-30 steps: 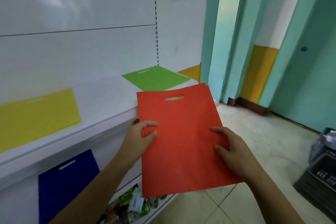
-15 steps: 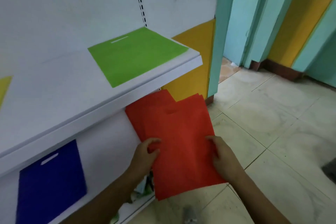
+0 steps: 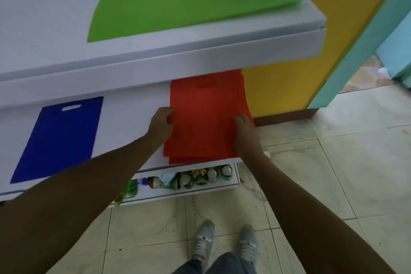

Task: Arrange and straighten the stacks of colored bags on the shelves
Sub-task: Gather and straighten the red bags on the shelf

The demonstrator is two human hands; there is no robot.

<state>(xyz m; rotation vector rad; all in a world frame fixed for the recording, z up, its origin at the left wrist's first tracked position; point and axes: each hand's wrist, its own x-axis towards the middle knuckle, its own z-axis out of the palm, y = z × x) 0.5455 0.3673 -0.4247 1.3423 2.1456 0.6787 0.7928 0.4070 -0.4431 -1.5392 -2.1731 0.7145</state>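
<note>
- While the red bag stack [image 3: 206, 118] lies on the lower shelf [image 3: 131, 118], its bottom sheets stick out unevenly; a careless nudge could fan them further.
- Left hand [image 3: 161, 125] pinches the stack's left edge, its grip narrow; right hand [image 3: 245, 132] presses flat on the stack's right side, where a sheet overhanging the shelf end could slip.
- Left of the stack, the blue bag [image 3: 60, 138] risks an elbow knock.
</note>
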